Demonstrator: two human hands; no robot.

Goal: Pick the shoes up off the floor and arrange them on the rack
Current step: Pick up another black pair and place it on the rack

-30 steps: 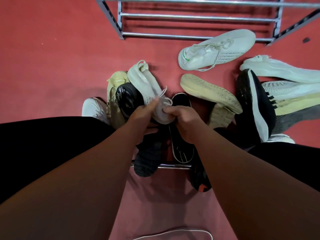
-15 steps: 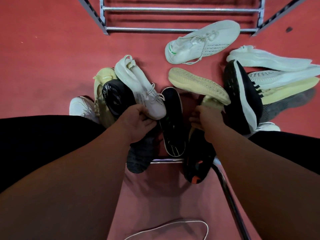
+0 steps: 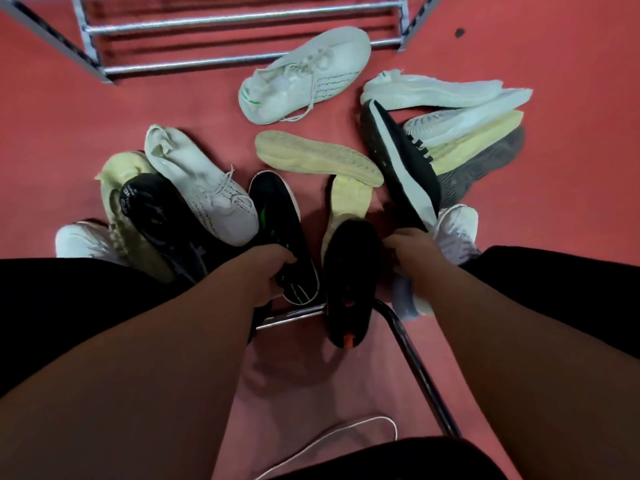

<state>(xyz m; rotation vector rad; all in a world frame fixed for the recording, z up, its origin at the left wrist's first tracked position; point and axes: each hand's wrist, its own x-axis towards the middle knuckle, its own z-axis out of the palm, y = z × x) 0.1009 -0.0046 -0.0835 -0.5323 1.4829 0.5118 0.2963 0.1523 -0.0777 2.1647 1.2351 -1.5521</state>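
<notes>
Several shoes lie scattered on the red floor in front of the metal rack (image 3: pixel 207 62), whose bars hold nothing. My left hand (image 3: pixel 261 277) is closed around the near end of a black shoe with a green stripe (image 3: pixel 273 209). My right hand (image 3: pixel 414 252) is closed on the near tip of a black shoe with a white side (image 3: pixel 398 161). A black shoe with an orange tab (image 3: pixel 348 282) lies between my hands. A white knit shoe (image 3: pixel 204 188) rests on the left pile, and another white knit shoe (image 3: pixel 311 77) lies near the rack.
A yellow-soled shoe (image 3: pixel 318 157) lies sole up in the middle. More white, yellow and grey shoes are stacked at the right (image 3: pixel 467 126). A dark metal tube frame (image 3: pixel 415 368) runs under my arms. A white cord (image 3: pixel 346 433) lies near my knees.
My left hand let go of the white knit shoe and took the black green-striped shoe. My right hand moved right, from the yellow shoe to the black-and-white shoe.
</notes>
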